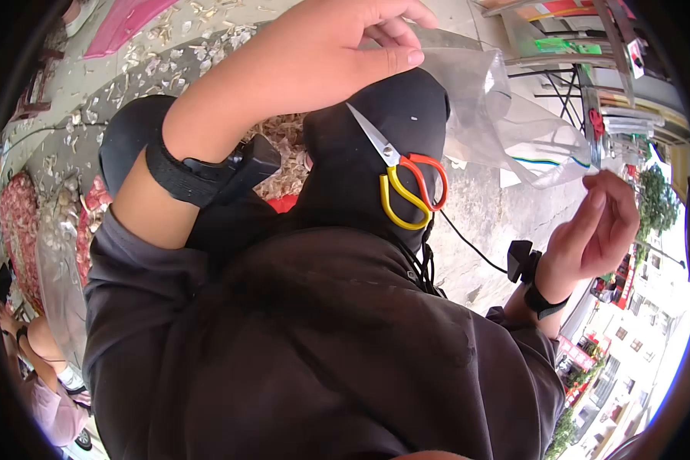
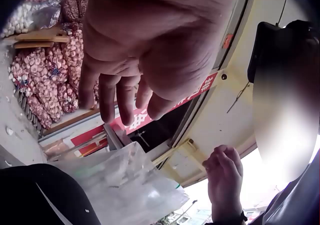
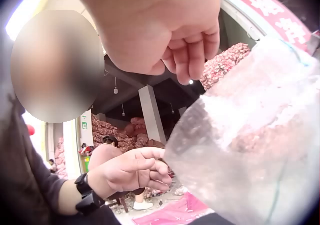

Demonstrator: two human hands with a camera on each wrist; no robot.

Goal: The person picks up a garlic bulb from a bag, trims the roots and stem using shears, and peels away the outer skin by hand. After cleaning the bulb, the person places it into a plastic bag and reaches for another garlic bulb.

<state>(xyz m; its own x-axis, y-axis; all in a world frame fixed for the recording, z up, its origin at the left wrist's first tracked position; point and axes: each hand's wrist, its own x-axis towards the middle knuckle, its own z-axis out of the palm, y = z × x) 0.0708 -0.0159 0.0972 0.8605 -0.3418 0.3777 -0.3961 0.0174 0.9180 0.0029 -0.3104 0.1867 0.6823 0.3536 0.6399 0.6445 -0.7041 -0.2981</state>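
My left hand reaches over my knee with fingers loosely bent and nothing in them. In the left wrist view its fingers hang relaxed. The near edge of a clear plastic bag lies right by its thumb tip. My right hand is raised on the other side, fingers loosely curled, its tips close to the bag's far corner; in the left wrist view, a gap shows between this hand and the bag. Scissors with red and yellow handles lie on my dark trouser leg, blades slightly apart.
Garlic skins litter the ground, with a pink sheet beyond them. Netted sacks of garlic are stacked nearby. A black cable runs by my leg to the right wrist camera. Another person sits at the left.
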